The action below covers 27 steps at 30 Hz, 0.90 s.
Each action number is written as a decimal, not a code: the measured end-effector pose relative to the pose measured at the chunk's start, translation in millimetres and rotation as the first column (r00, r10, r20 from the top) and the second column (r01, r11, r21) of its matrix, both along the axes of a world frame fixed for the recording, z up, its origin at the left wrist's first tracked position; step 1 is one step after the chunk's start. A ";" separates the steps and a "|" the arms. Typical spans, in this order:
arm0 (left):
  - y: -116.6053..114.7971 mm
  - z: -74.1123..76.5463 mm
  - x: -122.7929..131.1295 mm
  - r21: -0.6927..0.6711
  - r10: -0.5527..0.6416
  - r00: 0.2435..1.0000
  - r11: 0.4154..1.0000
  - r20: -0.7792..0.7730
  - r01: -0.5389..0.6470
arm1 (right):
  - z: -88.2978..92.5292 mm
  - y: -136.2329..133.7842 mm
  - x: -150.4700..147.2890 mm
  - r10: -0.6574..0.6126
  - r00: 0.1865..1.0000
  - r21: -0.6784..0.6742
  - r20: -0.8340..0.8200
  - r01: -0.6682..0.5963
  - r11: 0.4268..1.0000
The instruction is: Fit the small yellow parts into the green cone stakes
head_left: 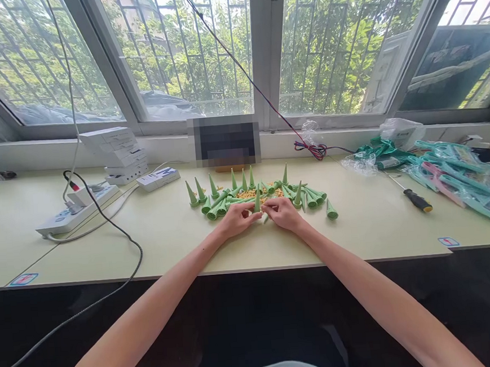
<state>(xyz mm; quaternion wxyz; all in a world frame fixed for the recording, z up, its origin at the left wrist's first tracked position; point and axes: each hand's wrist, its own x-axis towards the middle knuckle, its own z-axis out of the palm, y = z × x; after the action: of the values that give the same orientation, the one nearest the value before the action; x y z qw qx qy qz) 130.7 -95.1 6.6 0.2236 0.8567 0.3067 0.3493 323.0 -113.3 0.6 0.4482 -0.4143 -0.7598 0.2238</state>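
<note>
Probably light and stiff, the green cone [257, 198] wants pinching low, as my left hand [238, 220] does (whether my right hand [283, 212] grips, I can't tell).

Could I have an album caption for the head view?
Left hand holding an upright green cone, right hand close beside it, more cones and yellow bits behind, on a table by windows.

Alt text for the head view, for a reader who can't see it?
The left hand holds a green cone upright, the right hand close beside it, over a pale table. Beyond are yellow bits and more cones, some upright. A screwdriver lies to the right.
</note>
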 end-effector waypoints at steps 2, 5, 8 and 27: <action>-0.1 -0.1 0.1 -0.002 -0.002 1.000 1.000 0.008 0.002 | 1.3 -1.5 -0.7 -0.014 1.000 0.026 0.022 0.013 1.000; 0.6 -1.0 -0.1 -0.006 -0.014 1.000 1.000 0.015 0.014 | 2.9 -2.7 -1.3 -0.023 0.999 0.038 0.028 0.022 0.999; 2.2 -2.6 -0.5 -0.008 -0.007 1.000 1.000 0.011 0.007 | 1.5 -1.3 -1.1 0.000 1.000 -0.014 -0.028 0.000 1.000; 1.5 -4.1 -0.7 0.047 -0.001 1.000 0.999 -0.008 0.002 | 2.0 -0.7 -0.3 0.045 0.996 -0.093 -0.083 -0.053 0.994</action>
<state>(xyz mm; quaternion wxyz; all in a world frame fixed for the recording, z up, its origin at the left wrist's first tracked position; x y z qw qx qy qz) 130.0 -93.6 2.4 0.2023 0.8634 0.2986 0.3528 322.6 -114.0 2.6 0.4525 -0.4071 -0.7396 0.2873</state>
